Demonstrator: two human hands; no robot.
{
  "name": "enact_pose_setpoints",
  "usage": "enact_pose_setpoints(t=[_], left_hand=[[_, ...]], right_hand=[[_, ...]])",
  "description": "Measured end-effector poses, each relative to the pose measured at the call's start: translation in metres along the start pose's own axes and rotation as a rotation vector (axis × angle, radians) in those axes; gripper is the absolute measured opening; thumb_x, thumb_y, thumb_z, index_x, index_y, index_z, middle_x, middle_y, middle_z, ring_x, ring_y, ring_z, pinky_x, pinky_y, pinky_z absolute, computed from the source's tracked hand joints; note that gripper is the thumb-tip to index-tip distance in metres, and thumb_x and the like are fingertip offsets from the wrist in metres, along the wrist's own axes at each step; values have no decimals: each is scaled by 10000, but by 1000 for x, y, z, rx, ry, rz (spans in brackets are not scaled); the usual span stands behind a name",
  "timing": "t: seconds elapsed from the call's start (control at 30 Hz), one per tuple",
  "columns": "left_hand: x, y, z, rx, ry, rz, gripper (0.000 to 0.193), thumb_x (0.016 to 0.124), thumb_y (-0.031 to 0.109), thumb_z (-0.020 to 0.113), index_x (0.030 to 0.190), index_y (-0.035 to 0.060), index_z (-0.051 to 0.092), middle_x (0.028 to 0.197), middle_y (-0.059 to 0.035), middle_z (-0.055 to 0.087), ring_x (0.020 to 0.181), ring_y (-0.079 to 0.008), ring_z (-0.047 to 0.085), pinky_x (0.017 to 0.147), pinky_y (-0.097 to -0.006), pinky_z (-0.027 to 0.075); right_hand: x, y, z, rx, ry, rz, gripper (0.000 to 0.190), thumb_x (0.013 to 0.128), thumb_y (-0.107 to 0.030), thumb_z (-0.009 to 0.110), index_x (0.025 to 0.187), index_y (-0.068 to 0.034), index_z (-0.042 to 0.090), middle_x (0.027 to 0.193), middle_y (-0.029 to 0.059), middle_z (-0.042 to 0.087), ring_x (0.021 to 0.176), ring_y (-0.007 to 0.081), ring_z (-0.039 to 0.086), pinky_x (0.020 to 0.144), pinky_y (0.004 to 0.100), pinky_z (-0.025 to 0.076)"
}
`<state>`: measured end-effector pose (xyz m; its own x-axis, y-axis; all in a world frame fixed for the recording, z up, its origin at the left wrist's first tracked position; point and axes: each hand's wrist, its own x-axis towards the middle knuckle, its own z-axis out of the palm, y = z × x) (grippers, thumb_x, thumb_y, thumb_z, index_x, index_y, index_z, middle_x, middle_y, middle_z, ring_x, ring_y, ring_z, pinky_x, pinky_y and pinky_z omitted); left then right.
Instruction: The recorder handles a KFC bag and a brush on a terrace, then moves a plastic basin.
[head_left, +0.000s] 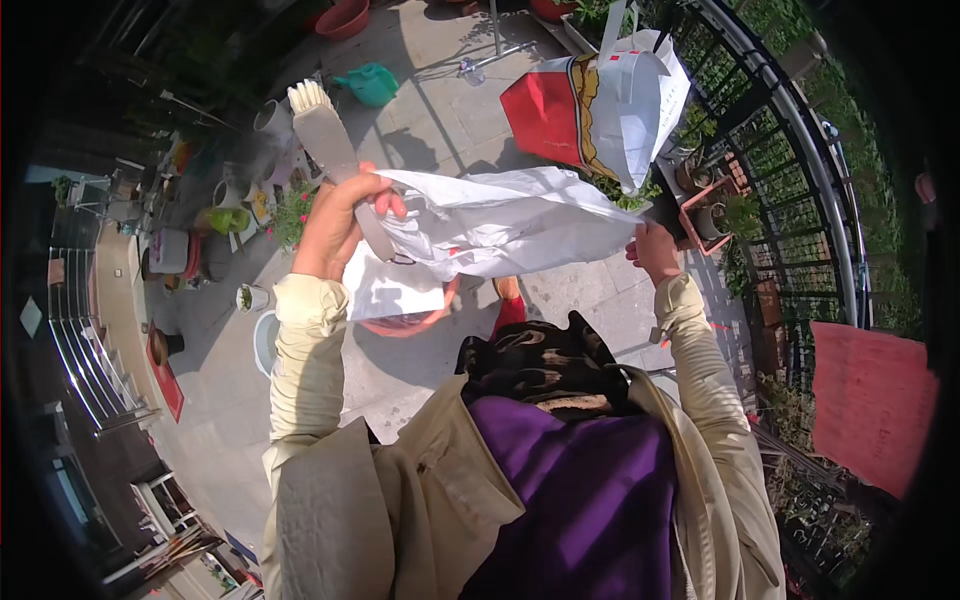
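Observation:
My left hand (341, 217) is closed round the grey handle of a brush (326, 139) with pale bristles pointing up and away. The same hand pinches one end of a crumpled white plastic bag (510, 217) between thumb and fingers. The bag is stretched sideways to my right hand (652, 251), which grips its other end. Below my left hand is a white flat sheet (390, 289), partly over a reddish basin (405, 326); whether the hand holds the sheet I cannot tell. Past the right hand stands a red and white carrier bag (592, 112) with its handles up.
A black metal railing (810, 135) curves along the right, with potted plants and a pink planter (705, 232) beside it. A green watering can (371, 84) stands on the paving ahead. A small white pot (252, 298) and a pale basin (264, 341) are at the left.

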<state>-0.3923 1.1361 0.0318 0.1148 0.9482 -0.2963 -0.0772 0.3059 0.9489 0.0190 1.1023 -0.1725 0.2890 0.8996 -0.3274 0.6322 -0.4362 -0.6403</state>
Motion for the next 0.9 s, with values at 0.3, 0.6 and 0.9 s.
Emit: enact_pose_setpoints(t=[0.3, 0.6, 0.9], left_hand=[[-76, -9, 58, 32, -247, 144, 294, 883, 265, 534, 732, 13, 545, 652, -124, 574, 464, -135, 461, 628, -277, 444], [-119, -44, 22, -398, -99, 127, 301, 903, 302, 537, 828, 16, 594, 789, -101, 612, 453, -120, 412, 618, -302, 420], [-208, -91, 6, -553, -166, 88, 262, 909, 265, 532, 1002, 20, 534, 877, -97, 596, 474, -113, 384, 630, -274, 385]], right_hand=[[-110, 62, -80, 1389, -94, 68, 239, 851, -139, 419, 1063, -60, 495, 1030, 91, 570, 931, 207, 587, 757, 367, 496], [-269, 41, -142, 866, -77, -145, 365, 857, -196, 554, 1189, -62, 482, 1042, 42, 574, 943, 126, 548, 801, 273, 442], [-309, 59, -131, 317, 345, -158, 240, 878, -185, 532, 1042, -9, 542, 797, 79, 599, 679, 150, 583, 556, 280, 464]])
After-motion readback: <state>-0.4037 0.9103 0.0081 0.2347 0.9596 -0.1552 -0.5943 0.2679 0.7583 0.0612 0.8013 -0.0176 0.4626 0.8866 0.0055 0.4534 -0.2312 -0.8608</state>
